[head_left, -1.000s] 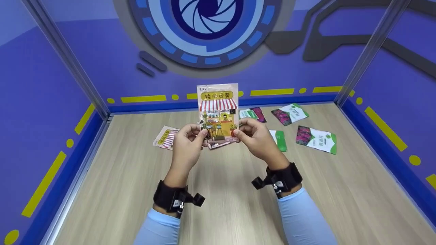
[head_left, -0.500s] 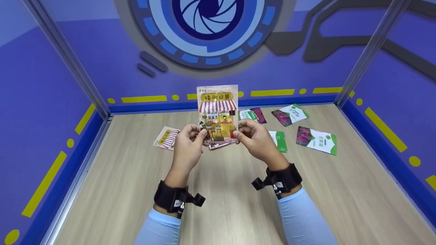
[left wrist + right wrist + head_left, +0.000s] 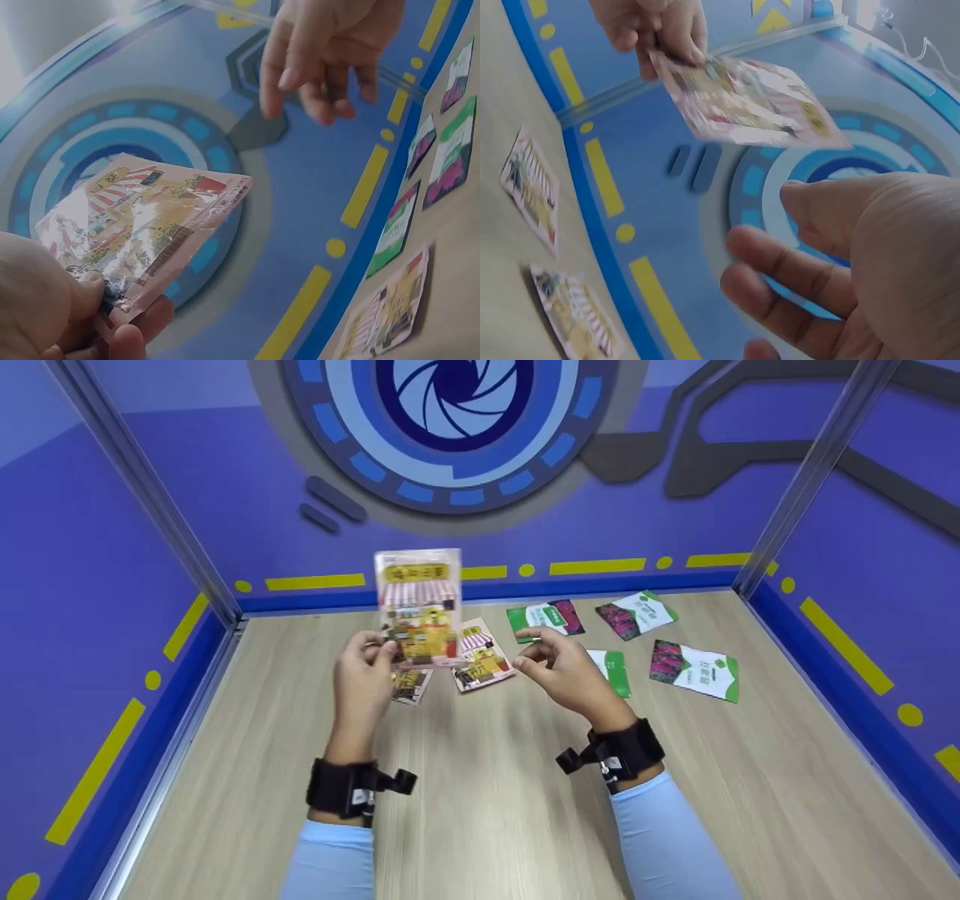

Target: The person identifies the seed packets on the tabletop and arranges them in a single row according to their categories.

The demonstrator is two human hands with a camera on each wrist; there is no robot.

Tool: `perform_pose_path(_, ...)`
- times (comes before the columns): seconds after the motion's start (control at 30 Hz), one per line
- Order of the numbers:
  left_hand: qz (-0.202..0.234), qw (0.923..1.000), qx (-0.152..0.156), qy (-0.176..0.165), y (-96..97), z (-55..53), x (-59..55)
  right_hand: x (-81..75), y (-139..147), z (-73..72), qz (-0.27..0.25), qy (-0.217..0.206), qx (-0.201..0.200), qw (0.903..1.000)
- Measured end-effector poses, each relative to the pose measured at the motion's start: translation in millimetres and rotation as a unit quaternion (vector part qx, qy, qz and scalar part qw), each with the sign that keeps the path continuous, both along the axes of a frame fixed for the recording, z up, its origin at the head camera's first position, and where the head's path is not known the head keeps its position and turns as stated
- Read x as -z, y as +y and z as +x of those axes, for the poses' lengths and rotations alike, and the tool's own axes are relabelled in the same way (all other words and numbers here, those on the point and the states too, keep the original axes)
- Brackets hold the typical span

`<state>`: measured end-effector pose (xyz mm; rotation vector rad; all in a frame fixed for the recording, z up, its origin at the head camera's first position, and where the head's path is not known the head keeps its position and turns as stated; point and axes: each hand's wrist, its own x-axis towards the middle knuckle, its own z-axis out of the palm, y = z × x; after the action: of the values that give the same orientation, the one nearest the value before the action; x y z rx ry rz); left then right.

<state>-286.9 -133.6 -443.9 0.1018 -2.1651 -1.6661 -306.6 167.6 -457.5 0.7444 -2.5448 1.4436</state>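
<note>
My left hand (image 3: pixel 364 675) pinches a pink seed packet (image 3: pixel 420 611) by its lower left corner, thumb in front, and holds it upright above the table. A striped awning and a shop scene are printed on the packet, which looks glossy in the left wrist view. My right hand (image 3: pixel 566 671) hovers to the right with loosely bent fingers and holds nothing; a gap between thumb and fingers shows in the right wrist view. Below lie two similar pink packets, one (image 3: pixel 481 656) between the hands and another (image 3: pixel 411 685) partly hidden behind the left hand and the held packet.
Several green-and-white packets with purple flowers lie at the right: one (image 3: pixel 546 619) behind the right hand, one (image 3: pixel 637 613) farther back, one (image 3: pixel 694 670) farther right, and one (image 3: pixel 611 671) partly covered by the right hand. Blue panels (image 3: pixel 300 540) border the wooden table (image 3: pixel 480 810).
Both hands held the packet before. My right hand has let go and stays in place, while my left hand has carried the packet to the left, uncovering the pink packet behind it.
</note>
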Motion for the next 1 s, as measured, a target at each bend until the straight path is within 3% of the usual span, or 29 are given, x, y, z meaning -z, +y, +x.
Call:
perform_pose_path(0.13, -0.033, 0.998, -0.049, -0.024, -28.8, -7.4, 10.8, 21.4, 12.8, -11.2, 0.089, 0.011, 0.099, 0.9911)
perform_pose_path(0.23, -0.063, 0.9944, -0.078, -0.033, -46.1, -10.5, 18.7, 39.4, 26.5, -18.7, 0.165, 0.009, 0.173, 0.9709)
perform_pose_path(0.33, -0.091, 0.9883, -0.11, -0.055, -67.4, -10.8, 25.7, 55.0, 41.5, -22.4, 0.22, -0.017, 0.218, 0.9506)
perform_pose_path(0.57, -0.177, 0.9565, -0.198, -0.121, -124.9, -3.1, 38.8, 70.7, 68.0, -22.8, 0.282, -0.096, 0.255, 0.92)
perform_pose_path(0.73, -0.19, 0.9398, -0.211, -0.19, -140.2, -1.9, 55.6, 76.9, 79.4, -21.3, 0.316, -0.138, 0.259, 0.9022)
perform_pose_path(0.83, -0.203, 0.9314, -0.21, -0.217, -142.0, -3.0, 64.7, 77.6, 82.5, -21.2, 0.326, -0.155, 0.254, 0.8976)
perform_pose_path(1.0, -0.24, 0.9174, -0.22, -0.229, -146.4, -4.0, 74.3, 77.2, 83.8, -24.3, 0.319, -0.158, 0.257, 0.8982)
